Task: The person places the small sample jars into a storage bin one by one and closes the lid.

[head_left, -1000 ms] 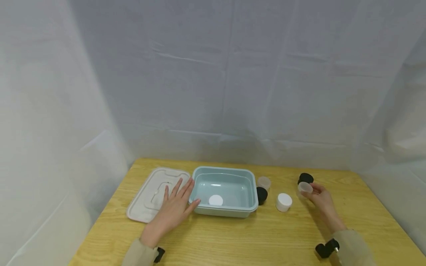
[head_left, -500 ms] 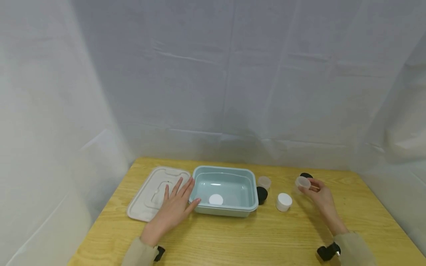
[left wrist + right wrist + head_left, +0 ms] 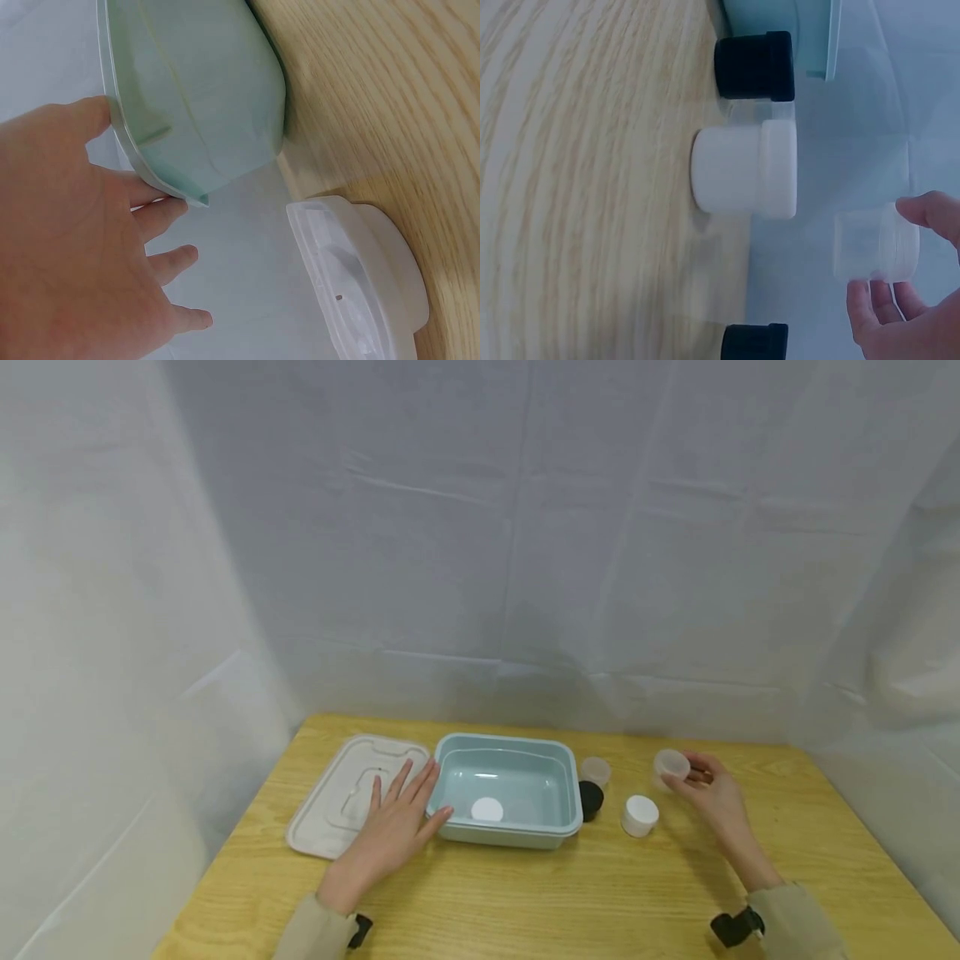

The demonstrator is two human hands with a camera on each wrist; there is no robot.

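Holding a clear jar above the table, the right hand pinches it between thumb and fingertips — well right of the tub. The left hand lies flat with fingers spread, on the lid and touching the tub's rim. A white jar stands between tub and right hand.

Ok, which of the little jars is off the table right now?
The clear jar pinched in the right hand; the white, black and other clear one stand on the table.
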